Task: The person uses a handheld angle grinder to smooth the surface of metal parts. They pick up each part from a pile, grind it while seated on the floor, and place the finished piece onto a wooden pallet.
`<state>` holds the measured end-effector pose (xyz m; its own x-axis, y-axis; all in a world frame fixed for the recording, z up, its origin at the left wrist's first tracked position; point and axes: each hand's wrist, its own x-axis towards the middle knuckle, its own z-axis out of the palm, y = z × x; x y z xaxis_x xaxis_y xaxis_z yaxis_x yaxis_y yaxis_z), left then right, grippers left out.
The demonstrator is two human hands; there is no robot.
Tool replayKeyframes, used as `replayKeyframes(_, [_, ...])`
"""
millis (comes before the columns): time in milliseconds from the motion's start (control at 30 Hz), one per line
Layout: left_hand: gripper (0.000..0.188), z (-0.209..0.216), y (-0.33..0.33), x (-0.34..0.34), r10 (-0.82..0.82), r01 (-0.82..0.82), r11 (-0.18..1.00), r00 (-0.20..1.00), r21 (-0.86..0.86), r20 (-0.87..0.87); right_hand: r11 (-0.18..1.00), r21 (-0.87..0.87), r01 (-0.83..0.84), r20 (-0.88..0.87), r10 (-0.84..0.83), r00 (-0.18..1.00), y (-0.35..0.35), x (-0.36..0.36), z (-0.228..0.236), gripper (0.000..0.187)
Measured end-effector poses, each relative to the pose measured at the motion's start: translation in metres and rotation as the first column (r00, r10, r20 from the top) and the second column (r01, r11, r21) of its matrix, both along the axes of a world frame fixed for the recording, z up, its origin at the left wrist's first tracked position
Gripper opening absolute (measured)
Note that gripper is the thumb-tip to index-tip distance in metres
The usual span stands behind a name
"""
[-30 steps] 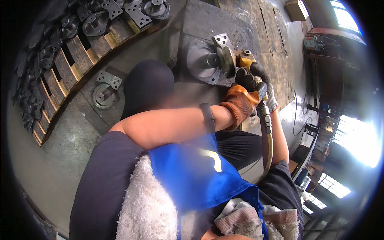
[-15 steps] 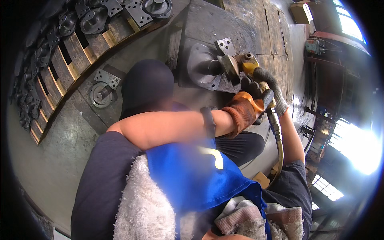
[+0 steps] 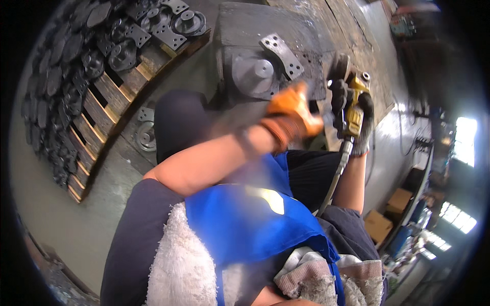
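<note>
At the right, the yellow grinder (image 3: pixel 356 113) is clasped by the curled right hand (image 3: pixel 365 116). Whether the blurred left hand (image 3: pixel 295 108) is spread or closed cannot be told; on its far side, a flanged metal part (image 3: pixel 250 76) is borne by a dark slab (image 3: pixel 242 25).

A bare stretch of the dark work slab (image 3: pixel 237 25) leaves room for a hand beyond the round flanged part (image 3: pixel 247 81), whose raised stub (image 3: pixel 263 68) obstructs a low sweep, while the drilled plate (image 3: pixel 282 56) just beside it occupies the middle. Only a narrow gap parts the orange-gloved left hand (image 3: pixel 295 109) from the right hand (image 3: pixel 365 115), where the yellow grinder (image 3: pixel 353 120) and its pale hose (image 3: pixel 339 168), trailing toward the lap, bar the way. At left, a floor lane (image 3: pixel 122 153) separates knee (image 3: pixel 181 115) from loaded pallet (image 3: pixel 116 91), interrupted by a second flanged part (image 3: pixel 146 135).
</note>
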<state>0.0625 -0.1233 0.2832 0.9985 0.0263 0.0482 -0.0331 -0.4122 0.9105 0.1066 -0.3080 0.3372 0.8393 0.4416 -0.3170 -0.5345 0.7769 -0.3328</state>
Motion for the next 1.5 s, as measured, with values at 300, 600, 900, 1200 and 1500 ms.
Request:
replayKeyframes(300, [0.076,-0.018,0.141,0.113,0.183,-0.255,0.916,0.953,0.308,0.243,0.960,-0.158,0.233,0.011,-0.234,0.972,-0.029,-0.021,-0.040,0.028])
replayKeyframes(600, [0.082,-0.072,0.070,0.217,-0.648,0.225,-0.063,0.732,0.972,-0.211,0.953,-0.156,0.259,0.146,-0.237,0.960,-0.019,-0.050,-0.036,0.038])
replayKeyframes(900, [0.056,-0.091,0.082,0.250,-0.588,0.288,0.098,0.789,0.953,-0.178,0.911,-0.391,0.133,0.075,-0.112,0.991,-0.054,-0.070,-0.074,0.035])
replayKeyframes(1200, [0.065,-0.074,0.112,0.262,-0.046,0.347,0.188,0.938,0.919,-0.345,0.852,-0.523,-0.014,-0.007,0.012,1.000,-0.033,-0.046,-0.077,0.035])
replayKeyframes(1500, [0.037,-0.011,0.085,0.109,-0.511,0.461,0.858,0.725,-0.226,-0.461,0.995,-0.030,0.095,-0.033,-0.096,0.995,0.006,0.030,-0.078,0.042])
